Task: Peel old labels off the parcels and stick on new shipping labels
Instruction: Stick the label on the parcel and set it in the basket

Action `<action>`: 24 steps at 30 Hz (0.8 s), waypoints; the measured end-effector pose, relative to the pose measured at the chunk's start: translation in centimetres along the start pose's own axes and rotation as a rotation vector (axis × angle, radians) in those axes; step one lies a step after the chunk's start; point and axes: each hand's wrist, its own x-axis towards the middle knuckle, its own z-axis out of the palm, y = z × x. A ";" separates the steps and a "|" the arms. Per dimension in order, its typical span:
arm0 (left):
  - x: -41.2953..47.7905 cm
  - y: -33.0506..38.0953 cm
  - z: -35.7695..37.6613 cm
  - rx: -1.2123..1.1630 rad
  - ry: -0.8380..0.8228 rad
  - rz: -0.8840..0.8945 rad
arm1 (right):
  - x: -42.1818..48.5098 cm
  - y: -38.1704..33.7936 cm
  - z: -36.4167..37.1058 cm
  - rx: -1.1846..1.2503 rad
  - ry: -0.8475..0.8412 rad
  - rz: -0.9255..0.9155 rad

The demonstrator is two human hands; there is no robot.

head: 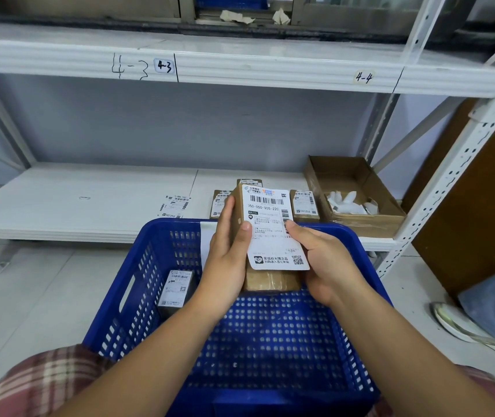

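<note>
Left hand fingers curled round parcel, thumb on its label. Right hand thumb pinches label edge, fingers hidden underneath. Parcel held above blue basket. One second parcel inside at 8 o'clock; three shelf parcels at 12; one cardboard box at 2.

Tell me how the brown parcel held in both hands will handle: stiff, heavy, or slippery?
Probably stiff: the parcel shows straight edges between the left hand and the right hand. Likely light: it is small enough to fit between two palms. Its lower end looks wrapped in tape, so perhaps slightly slippery.
</note>
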 end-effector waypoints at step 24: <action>-0.2 -0.1 0.2 0.068 0.016 0.000 | 0.4 0.2 -0.3 -0.063 0.047 -0.029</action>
